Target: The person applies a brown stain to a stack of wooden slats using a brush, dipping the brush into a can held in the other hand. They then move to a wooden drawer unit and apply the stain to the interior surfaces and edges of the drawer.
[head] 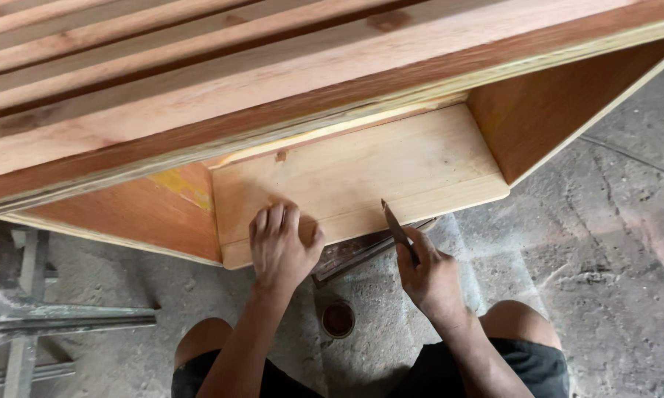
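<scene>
On the pale wooden shelf board, taken as the landmark, both hands are at work at its front edge. Head view only.

Left hand: lies palm down on the near left part of the board, fingers straight and pressed close together, thumb spread out to the right along the front edge. Nothing is gripped; the hand rests flat on the wood.

Right hand: just in front of the board, right of its middle, below the front edge. Fingers curled and closed around the handle of a chisel. Blade is thin and dark, tilted up and away from the person, tip touching the board's top face just behind its rounded front edge. Handle mostly hidden by the hand.

Board: set horizontally inside a reddish-brown plywood cabinet, between two side panels; left panel just beside the board's left end, right panel touching its right end. Above the board, a slatted wooden top runs across the frame.

Below the board's front edge, between the two hands: a long flat metal tool lies on the concrete floor, partly under the board; its kind cannot be told. Nearer the person than that, a small round rusty lid or can sits on the floor. Well left of the board, a grey metal frame stands on the floor. Person's bare knees and dark shorts show at the bottom edge, nearest the viewer.
</scene>
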